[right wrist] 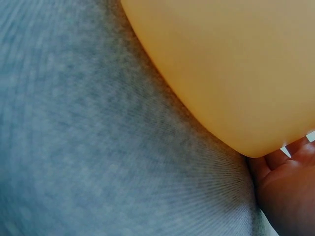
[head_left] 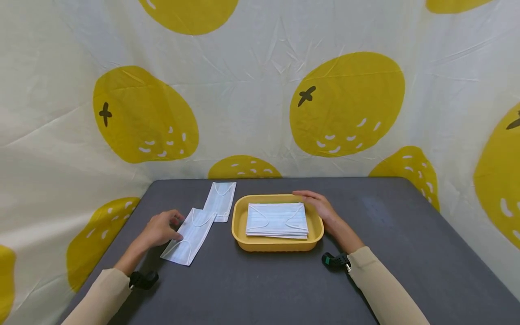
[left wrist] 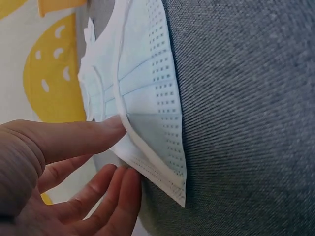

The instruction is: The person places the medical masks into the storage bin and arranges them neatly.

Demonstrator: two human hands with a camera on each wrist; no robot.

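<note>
Two white face masks lie on the grey table left of a yellow tray (head_left: pixel 276 244). The nearer mask (head_left: pixel 188 235) has my left hand (head_left: pixel 175 226) at its left edge. In the left wrist view my thumb (left wrist: pixel 93 135) lies on that mask's (left wrist: pixel 152 98) border and my fingertips (left wrist: pixel 125 184) touch the rim beside it, with the fingers nearly straight. The farther mask (head_left: pixel 220 201) lies untouched. A stack of masks (head_left: pixel 277 220) fills the tray. My right hand (head_left: pixel 314 201) rests on the tray's far right rim, its palm (right wrist: pixel 288 191) against the tray's outer wall (right wrist: pixel 236 64).
The dark grey table (head_left: pixel 406 253) stretches bare to the right of the tray and along the front edge. A cream cloth printed with yellow fruit (head_left: pixel 345 104) hangs behind and on both sides. Small black wrist cameras (head_left: pixel 144 280) sit on both forearms.
</note>
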